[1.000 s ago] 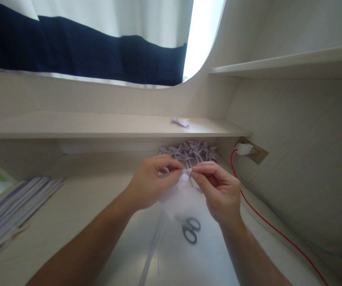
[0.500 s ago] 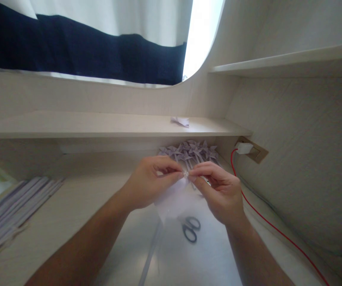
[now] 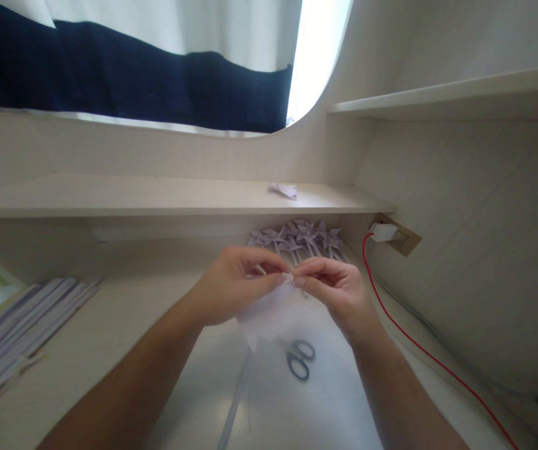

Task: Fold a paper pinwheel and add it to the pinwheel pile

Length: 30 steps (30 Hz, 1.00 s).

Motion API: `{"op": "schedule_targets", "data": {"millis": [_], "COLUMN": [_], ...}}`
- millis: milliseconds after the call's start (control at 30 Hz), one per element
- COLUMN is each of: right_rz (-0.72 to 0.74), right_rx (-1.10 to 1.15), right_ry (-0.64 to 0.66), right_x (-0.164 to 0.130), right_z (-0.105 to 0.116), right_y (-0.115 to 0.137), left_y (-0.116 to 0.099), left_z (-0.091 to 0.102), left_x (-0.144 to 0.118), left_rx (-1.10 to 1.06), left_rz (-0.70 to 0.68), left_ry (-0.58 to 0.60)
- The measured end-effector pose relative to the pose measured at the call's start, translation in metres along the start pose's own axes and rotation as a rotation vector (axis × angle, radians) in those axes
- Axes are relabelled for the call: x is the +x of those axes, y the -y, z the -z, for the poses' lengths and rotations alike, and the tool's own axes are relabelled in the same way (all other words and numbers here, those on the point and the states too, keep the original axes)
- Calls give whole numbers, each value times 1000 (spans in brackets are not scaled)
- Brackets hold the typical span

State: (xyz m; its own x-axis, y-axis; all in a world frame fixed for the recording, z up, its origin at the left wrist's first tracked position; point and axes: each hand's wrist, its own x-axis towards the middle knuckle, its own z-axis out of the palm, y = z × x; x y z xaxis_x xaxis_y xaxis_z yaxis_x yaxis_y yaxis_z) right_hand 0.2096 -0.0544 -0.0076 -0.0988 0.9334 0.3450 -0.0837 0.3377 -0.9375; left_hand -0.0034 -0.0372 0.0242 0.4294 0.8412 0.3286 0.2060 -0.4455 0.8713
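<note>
My left hand pinches a piece of white paper by its upper edge, thumb against fingers. Facing it, my right hand is closed at the same spot, its fingertips touching the left ones; what small part they grip there is too blurred to make out. The paper hangs below the fingers, pale and smeared, its lower corner pointing down. Under it lie a pair of scissors with dark handles and a long thin pale strip. Just behind my hands rests a cluster of pale paper pinwheels on stems.
A folded paper piece lies on the low shelf at the back. Long striped paper strips are stacked at the left. From a white plug in the wall socket, a red cable runs along the right side.
My right hand has shifted slightly left and its fingers have closed in nearer the left fingertips. The paper's lower corner has swung a little to the left.
</note>
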Motion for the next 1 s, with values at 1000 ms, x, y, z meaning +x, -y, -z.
{"op": "schedule_targets", "data": {"millis": [1000], "right_rz": [-199], "right_rx": [201], "right_ry": [270], "right_x": [0], "right_z": [7], "right_y": [-12], "left_y": [2], "left_z": [3], "left_x": [-8], "left_rx": [95], "left_rz": [-77], "left_ry": [22]}}
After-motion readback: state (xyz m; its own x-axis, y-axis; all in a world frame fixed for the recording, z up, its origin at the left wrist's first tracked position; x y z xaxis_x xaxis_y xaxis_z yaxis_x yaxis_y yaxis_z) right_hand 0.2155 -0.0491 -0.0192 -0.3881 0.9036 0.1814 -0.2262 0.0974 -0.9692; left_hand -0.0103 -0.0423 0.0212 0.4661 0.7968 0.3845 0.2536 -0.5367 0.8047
